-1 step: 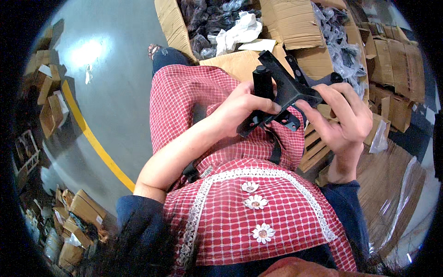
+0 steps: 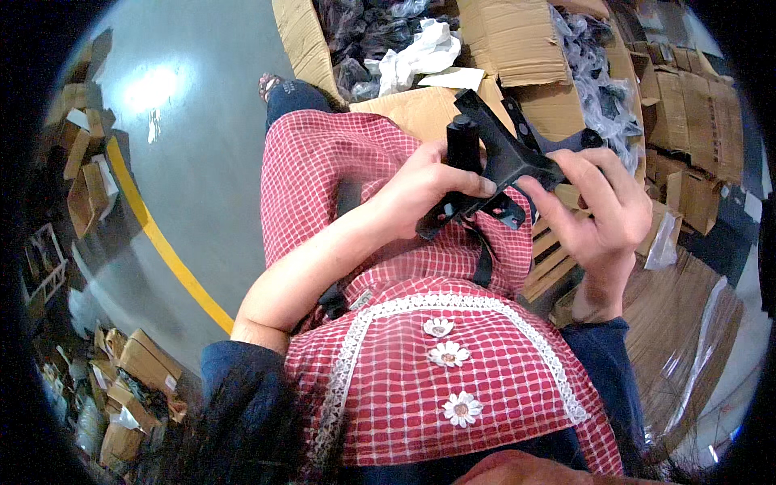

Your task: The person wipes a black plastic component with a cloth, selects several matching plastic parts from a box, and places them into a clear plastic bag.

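Note:
Above my lap, both hands hold one black bracket-like part (image 2: 511, 158) with several arms, a short round post and small holes in its flat tabs. My left hand (image 2: 424, 187) is closed round the side with the post, its thumb lying along the body just below. Its other fingers are mostly hidden behind the part. With thumb and fingers, my right hand (image 2: 608, 208) grips the part's right-hand corner. A dark rounded end (image 2: 592, 138) shows beyond the right fingers; I cannot tell whether it belongs to the same part. Under the hands lies a red checked apron (image 2: 339, 162).
Ahead stands an open cardboard box (image 2: 303, 44) with dark plastic bags and a white crumpled sheet (image 2: 420, 56). Another box to its right holds clear plastic bags (image 2: 600, 89). Stacked cartons (image 2: 691, 113) stand at far right, loose cartons (image 2: 145, 364) at lower left. A yellow line (image 2: 166, 246) crosses the floor.

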Available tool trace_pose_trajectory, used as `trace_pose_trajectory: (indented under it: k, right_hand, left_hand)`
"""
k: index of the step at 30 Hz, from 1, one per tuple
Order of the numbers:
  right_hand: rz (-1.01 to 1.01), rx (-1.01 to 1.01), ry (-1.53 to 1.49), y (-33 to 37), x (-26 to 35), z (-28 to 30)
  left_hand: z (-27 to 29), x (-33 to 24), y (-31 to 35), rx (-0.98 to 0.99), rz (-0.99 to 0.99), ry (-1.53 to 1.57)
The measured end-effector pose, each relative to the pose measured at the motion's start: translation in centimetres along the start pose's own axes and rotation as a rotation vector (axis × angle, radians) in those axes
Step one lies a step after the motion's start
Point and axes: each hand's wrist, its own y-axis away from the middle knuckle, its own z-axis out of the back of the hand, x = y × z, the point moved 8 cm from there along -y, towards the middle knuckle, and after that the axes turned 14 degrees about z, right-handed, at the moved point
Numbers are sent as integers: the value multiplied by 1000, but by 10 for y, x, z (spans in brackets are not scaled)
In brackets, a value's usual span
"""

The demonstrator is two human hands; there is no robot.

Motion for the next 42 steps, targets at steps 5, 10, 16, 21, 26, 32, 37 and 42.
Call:
trace_pose_trajectory:
  k: [5,10,16,21,26,32,37,42]
  right_hand:
    - [99,97,-2,-2,26,-12]
    - [126,110,61,-4,34,-10]
    - [153,56,96,-3,40,4]
    - [155,112,127,-12,47,12]
    - [225,25,157,-11,41,17]
    - [213,178,151,-13,50,15]
    - [236,174,163,-13,51,12]
    - [245,166,141,-12,53,12]
  left_hand:
    - [-6,-6,3,-108,-36,-18]
    - [-5,-8,6,-95,-70,-59]
    - [-14,-19,14,-30,-177,-34]
    - [-6,-10,14,62,-69,136]
    - [-7,-11,19,98,-75,158]
    - [-10,-8,19,143,-27,215]
    - [-11,-6,18,152,2,228]
    - [-9,-2,16,153,-5,206]
